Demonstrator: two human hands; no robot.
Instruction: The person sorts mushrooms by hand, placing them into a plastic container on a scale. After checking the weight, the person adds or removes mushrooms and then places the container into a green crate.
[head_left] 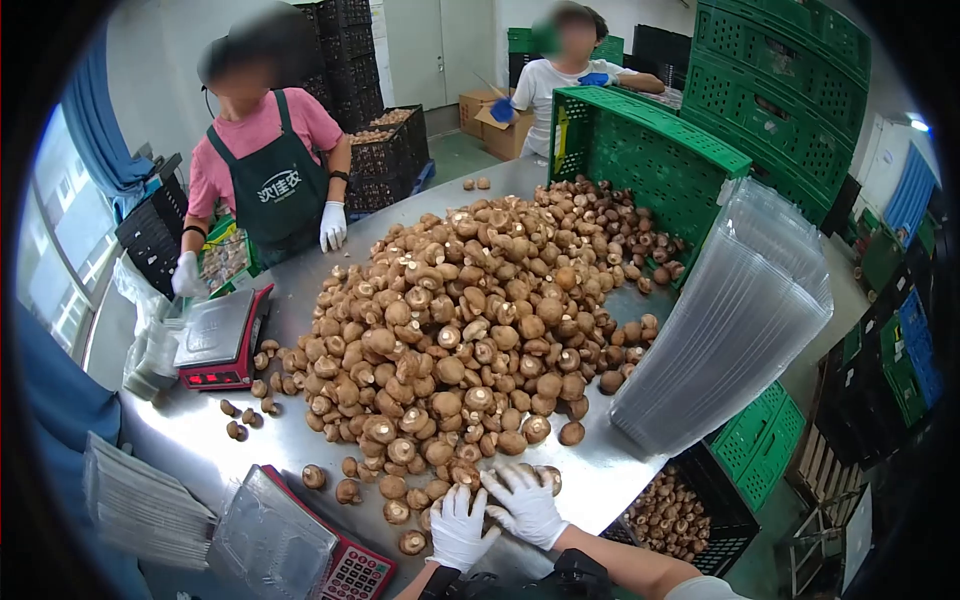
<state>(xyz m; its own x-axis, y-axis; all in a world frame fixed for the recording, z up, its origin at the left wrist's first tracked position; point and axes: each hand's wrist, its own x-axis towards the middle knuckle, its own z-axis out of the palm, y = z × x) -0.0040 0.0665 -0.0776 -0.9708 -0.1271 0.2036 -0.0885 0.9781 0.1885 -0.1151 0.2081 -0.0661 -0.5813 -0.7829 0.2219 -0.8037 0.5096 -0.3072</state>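
Note:
Both of my hands wear white gloves at the near edge of a large heap of brown mushrooms (450,370). My left hand (462,530) lies over a few mushrooms, its fingers stretched forward. Beside it on the right, my right hand (527,507) has its fingers spread and touches mushrooms at the heap's front. What lies under the palms is hidden. Left of my hands is a red scale (362,568) with a keypad, a clear plastic tray (265,540) resting on top. Several loose mushrooms sit between the scale and the heap.
A tall stack of clear trays (735,310) leans on the right, near a tipped green crate (650,125). A black crate (735,500) of mushrooms stands below the steel table (180,440). Across it, a co-worker (265,170) stands near another red scale (225,335); another person (570,80) is behind.

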